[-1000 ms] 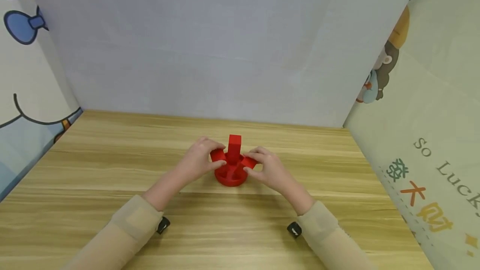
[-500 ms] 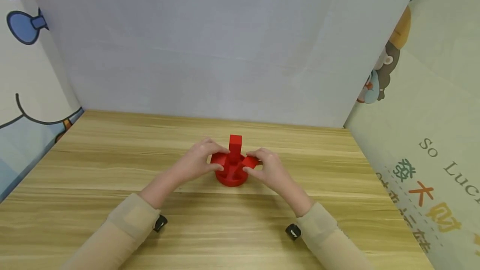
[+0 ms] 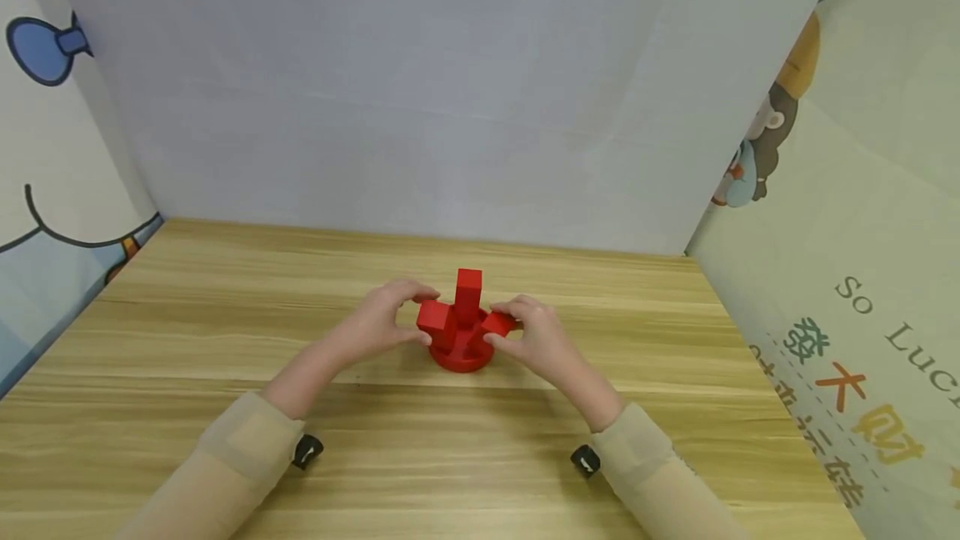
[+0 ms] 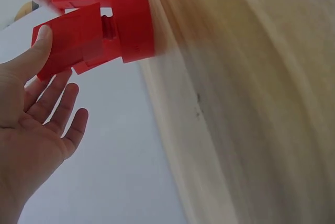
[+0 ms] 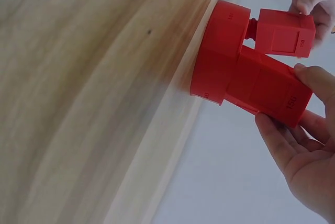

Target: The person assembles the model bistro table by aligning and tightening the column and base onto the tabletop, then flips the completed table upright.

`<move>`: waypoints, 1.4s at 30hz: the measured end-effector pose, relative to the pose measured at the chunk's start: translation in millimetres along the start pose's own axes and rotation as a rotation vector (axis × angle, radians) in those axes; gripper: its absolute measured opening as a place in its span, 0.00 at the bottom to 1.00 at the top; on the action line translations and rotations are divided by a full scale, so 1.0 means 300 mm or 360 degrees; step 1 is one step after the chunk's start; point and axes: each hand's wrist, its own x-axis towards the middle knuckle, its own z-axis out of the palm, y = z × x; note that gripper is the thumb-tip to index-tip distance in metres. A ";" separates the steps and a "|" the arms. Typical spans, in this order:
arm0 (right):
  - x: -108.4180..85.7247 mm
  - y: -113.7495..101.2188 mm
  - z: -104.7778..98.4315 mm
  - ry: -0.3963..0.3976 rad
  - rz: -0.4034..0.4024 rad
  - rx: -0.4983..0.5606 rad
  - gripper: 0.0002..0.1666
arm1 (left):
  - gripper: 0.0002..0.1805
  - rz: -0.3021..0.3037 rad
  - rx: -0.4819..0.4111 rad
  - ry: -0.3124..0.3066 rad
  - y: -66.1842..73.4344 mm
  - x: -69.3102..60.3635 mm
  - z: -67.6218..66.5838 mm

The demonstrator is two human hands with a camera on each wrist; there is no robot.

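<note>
The left hand [image 3: 375,322] has loosened, fingers spread, the left block [image 3: 435,317] seemingly self-supporting; the right hand [image 3: 538,335] pinches the right block [image 5: 266,87].

The head camera looks forward and down from above, farthest off: table [image 3: 435,457] across the lower half, wall [image 3: 420,90] above, base [image 3: 461,363] just below centre. Both wrist views are much nearer and rolled sideways. The left wrist camera faces past the left hand [image 4: 31,124], at the left edge, to the base at the top, left of centre; the table slants down the right. The right wrist camera has the right hand [image 5: 306,150] at lower right, table filling the left. All three share base, table and both hands.
</note>
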 end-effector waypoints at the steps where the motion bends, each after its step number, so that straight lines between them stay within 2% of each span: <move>1: 0.000 0.000 0.000 0.0001 -0.0001 0.0003 0.23 | 0.30 -0.0022 -0.0019 0.0000 -0.004 -0.001 0.000; 5: 0.001 0.001 0.002 0.0004 -0.0009 -0.0005 0.23 | 0.24 -0.0041 -0.0035 0.0015 -0.019 0.005 0.004; 11: 0.000 -0.001 0.002 0.0000 0.0001 -0.0009 0.23 | 0.24 -0.0026 -0.0036 0.0015 -0.029 0.022 0.004; 19: -0.002 -0.005 -0.002 -0.0012 0.0002 0.0003 0.23 | 0.29 -0.0049 -0.0124 -0.0095 -0.048 0.018 -0.018; 22: -0.003 -0.006 -0.004 -0.0005 -0.0004 0.0002 0.23 | 0.34 -0.0077 -0.0151 -0.0100 -0.046 0.014 -0.016; 24: -0.004 -0.007 -0.005 -0.0005 -0.0004 -0.0005 0.23 | 0.37 -0.0144 -0.0185 -0.0069 -0.040 0.011 -0.011; 26: -0.005 -0.010 -0.006 -0.0007 -0.0001 -0.0010 0.23 | 0.40 -0.0250 -0.0243 -0.0002 -0.028 0.009 -0.002; 28: -0.006 -0.012 -0.008 -0.0007 0.0003 -0.0012 0.23 | 0.39 -0.0348 -0.0290 0.0098 -0.012 0.007 0.007; 30: -0.007 -0.015 -0.011 -0.0008 0.0006 -0.0015 0.23 | 0.35 -0.0397 -0.0298 0.0210 0.005 0.008 0.016; 33: -0.006 -0.017 -0.010 -0.0005 0.0006 -0.0010 0.23 | 0.28 -0.0341 -0.0213 0.0352 0.022 0.010 0.029; 35: -0.005 -0.017 -0.008 -0.0009 0.0007 -0.0002 0.23 | 0.25 -0.0284 -0.0141 0.0406 0.030 0.011 0.034; 37: -0.005 -0.018 -0.007 -0.0012 0.0013 0.0010 0.23 | 0.23 -0.0240 -0.0089 0.0430 0.035 0.011 0.037; 42: -0.005 -0.018 -0.008 -0.0015 0.0023 0.0023 0.23 | 0.22 -0.0171 -0.0095 0.0412 0.031 0.019 0.034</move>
